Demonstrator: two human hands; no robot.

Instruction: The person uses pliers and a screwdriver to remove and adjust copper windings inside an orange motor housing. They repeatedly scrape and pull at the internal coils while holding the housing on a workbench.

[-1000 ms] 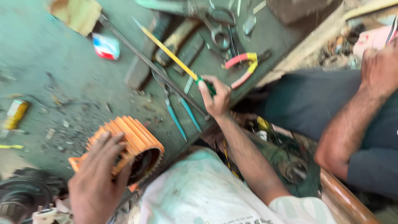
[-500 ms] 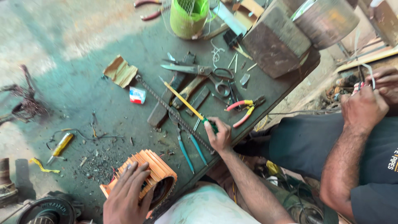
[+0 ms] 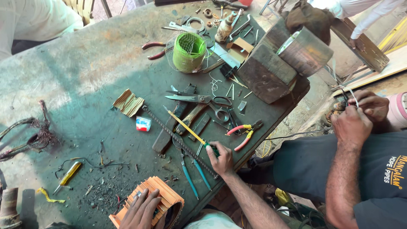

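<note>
At the near table edge, left hand (image 3: 142,210) lies flat, fingers spread, on an orange ribbed motor stator (image 3: 163,199). Right hand (image 3: 220,159) is clenched around a yellow screwdriver's (image 3: 186,127) green handle, probably lifting it. Farther off: scissors (image 3: 203,101), green mesh spool (image 3: 188,51).

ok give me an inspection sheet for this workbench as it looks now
surface: green table, worn, dusty, debris near the front edge.
job's things: orange ribbed cylinder under left hand; right hand grips a yellow-shafted tool.
clutter: scissors, red pliers, blue pliers, green spool, wood block.
hands: both in contact with items.
cables: tangled wire at the left edge.
surroundings: another person's hands at the right, working on wire.
</note>
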